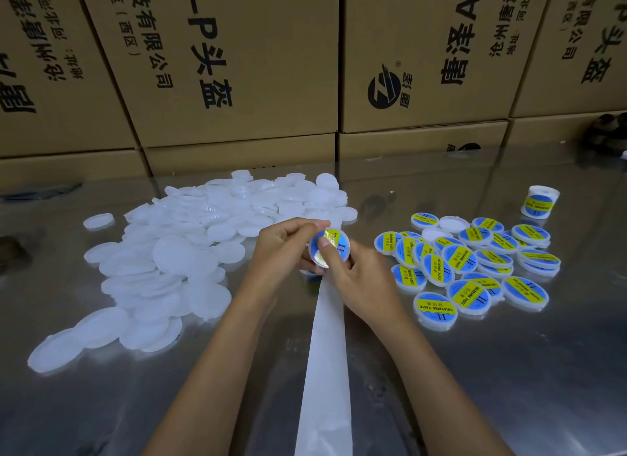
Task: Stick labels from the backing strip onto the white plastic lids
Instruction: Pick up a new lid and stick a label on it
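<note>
- we grip one white lid (330,250) between both hands above the middle of the shiny metal worktop (475,370); the left hand (283,248) curls round its left edge, and the right hand (359,281) pinches it with the thumb pressing on the blue-and-yellow label (334,243).
- the white backing strip (324,353) runs from under our hands toward us, between the forearms.
- a big heap of plain lids (176,255) lies to the left.
- a pile of labelled lids (471,265) lies to the right, with a label roll (539,201) standing behind it.
- cardboard boxes (237,65) wall off the back.
</note>
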Tool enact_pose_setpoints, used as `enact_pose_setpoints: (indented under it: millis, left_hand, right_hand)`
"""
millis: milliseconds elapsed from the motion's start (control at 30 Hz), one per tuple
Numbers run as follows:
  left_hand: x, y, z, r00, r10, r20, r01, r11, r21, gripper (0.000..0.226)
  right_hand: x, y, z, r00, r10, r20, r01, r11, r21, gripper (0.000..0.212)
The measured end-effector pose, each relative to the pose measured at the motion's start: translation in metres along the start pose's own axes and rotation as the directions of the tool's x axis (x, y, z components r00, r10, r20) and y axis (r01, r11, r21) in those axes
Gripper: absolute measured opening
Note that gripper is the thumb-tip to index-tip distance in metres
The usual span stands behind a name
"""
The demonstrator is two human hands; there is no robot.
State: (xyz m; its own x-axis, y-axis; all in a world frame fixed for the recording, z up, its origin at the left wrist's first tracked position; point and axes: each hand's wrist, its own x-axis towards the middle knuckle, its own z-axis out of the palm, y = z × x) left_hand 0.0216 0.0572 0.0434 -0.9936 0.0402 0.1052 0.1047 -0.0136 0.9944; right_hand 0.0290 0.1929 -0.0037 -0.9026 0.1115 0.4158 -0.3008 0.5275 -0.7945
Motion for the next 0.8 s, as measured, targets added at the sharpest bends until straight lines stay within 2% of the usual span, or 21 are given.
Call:
enact_pose_setpoints:
  millis: [133, 200, 300, 367, 500, 633, 700, 800]
  left_hand:
    - [-0.002, 0.001, 0.000, 0.985, 0.020, 0.169, -0.021, 1.000, 0.002, 0.029]
    - [-0.001, 0.000, 0.001, 0.970, 0.017, 0.241, -0.017, 1.000, -0.003, 0.038]
    - [0.000, -0.001, -0.004, 0.959, 0.018, 0.284, -0.017, 1.000, -0.006, 0.044]
    - [0.000, -0.001, -0.005, 0.972, 0.029, 0.234, -0.026, 1.000, -0.014, 0.036]
    - [0.001, -0.002, -0.001, 0.999, 0.033, 0.026, -0.032, 0.998, -0.045, 0.029]
    - [0.000, -0.003, 0.002, 0.996, 0.037, -0.081, -0.047, 0.992, -0.115, 0.020]
    - [0.000, -0.004, 0.005, 0.989, 0.043, -0.142, -0.059, 0.992, -0.114, 0.017]
    - [0.001, -0.005, 0.007, 0.972, 0.041, -0.230, -0.059, 0.996, -0.072, 0.022]
  right_hand:
    - [0.003, 0.004, -0.002, 0.993, 0.020, -0.118, -0.031, 0.995, -0.095, 0.060]
    - [0.006, 0.006, -0.004, 0.987, 0.044, -0.152, -0.050, 0.998, -0.033, 0.062]
    - [0.006, 0.007, -0.001, 0.993, 0.028, -0.118, -0.015, 0.993, 0.114, 0.060]
    - [0.006, 0.005, 0.000, 0.993, 0.048, -0.108, -0.026, 0.981, 0.193, 0.058]
    - [0.009, 0.002, -0.004, 0.988, 0.126, -0.084, -0.093, 0.943, 0.321, 0.055]
    - [0.004, 0.002, -0.001, 0.999, 0.042, 0.030, -0.046, 0.987, 0.151, 0.057]
    - [0.003, 0.003, -0.002, 1.000, 0.010, 0.017, -0.011, 0.998, 0.063, 0.056]
    - [0.002, 0.002, -0.004, 1.000, -0.011, 0.004, 0.011, 0.999, 0.037, 0.051]
